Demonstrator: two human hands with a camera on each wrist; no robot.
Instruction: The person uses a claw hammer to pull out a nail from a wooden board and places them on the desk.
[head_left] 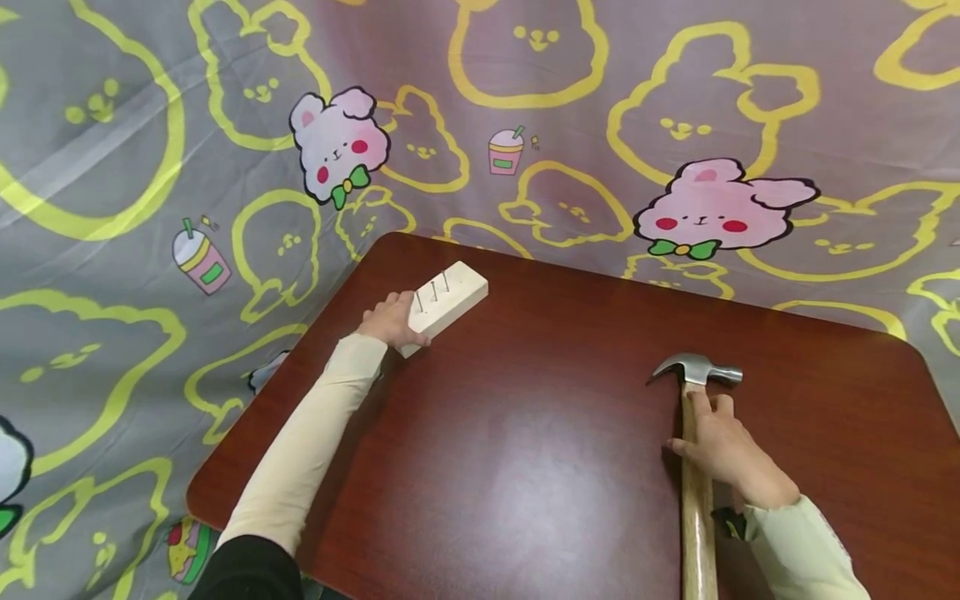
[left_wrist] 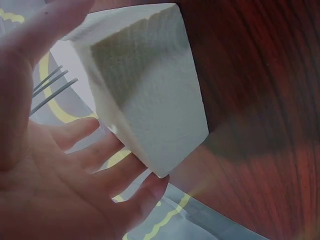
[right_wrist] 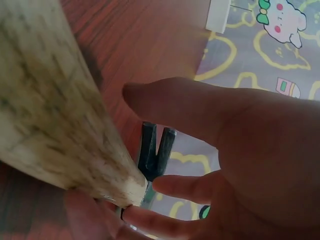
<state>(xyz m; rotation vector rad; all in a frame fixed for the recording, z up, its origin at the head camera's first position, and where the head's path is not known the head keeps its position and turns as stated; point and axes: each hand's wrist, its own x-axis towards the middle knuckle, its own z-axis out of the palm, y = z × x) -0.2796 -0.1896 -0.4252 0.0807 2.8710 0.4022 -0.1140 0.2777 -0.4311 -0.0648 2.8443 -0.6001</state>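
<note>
A pale wooden block [head_left: 457,302] lies at the table's far left, several thin nails [head_left: 433,291] standing in its top. My left hand [head_left: 392,321] holds the near end, thumb along one side and fingers along the other. In the left wrist view, fingertips touch the edge of the block [left_wrist: 155,90]. On the right lies a claw hammer, its metal head [head_left: 696,367] facing away and its wooden handle [head_left: 697,525] toward me. My right hand [head_left: 723,446] is at the upper handle, fingers reaching over it. The right wrist view shows its thumb [right_wrist: 170,102] apart from the handle.
The dark red-brown table [head_left: 525,433] has rounded corners. A grey curtain [head_left: 420,50] printed with yellow outlines and rabbit faces hangs behind it and on the left. Glare lies on the tabletop's middle.
</note>
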